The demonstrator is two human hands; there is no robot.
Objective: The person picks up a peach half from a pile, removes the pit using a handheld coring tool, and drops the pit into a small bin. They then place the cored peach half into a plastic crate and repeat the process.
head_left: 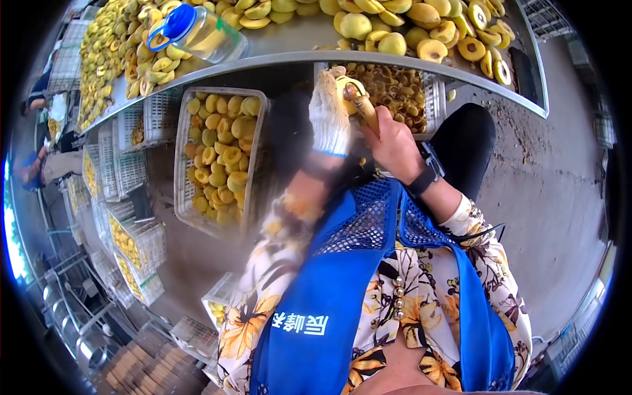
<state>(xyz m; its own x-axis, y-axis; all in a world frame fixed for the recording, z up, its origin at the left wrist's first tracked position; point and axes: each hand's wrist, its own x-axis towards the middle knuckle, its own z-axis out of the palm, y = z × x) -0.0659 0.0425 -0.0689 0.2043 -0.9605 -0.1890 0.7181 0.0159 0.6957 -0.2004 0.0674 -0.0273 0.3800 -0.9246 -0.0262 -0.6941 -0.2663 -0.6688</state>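
My left hand (328,115), in a white knit glove, is closed around a yellow peach half (347,85), its cut face and brown pit area turned to the right. In my bare right hand (397,146) is a pitting tool with a wooden handle (368,114). The tool's upper end meets the cut face; its working tip is hidden there. Both hands are just below the metal table's edge, over a crate of brown pits and scraps (395,92).
Peach halves (431,49) cover much of the metal table (283,49), where a blue-capped water bottle (204,36) lies. A crate of peaches (220,151) stands left of my legs. Stacked crates (135,247) and a person (56,164) are farther left.
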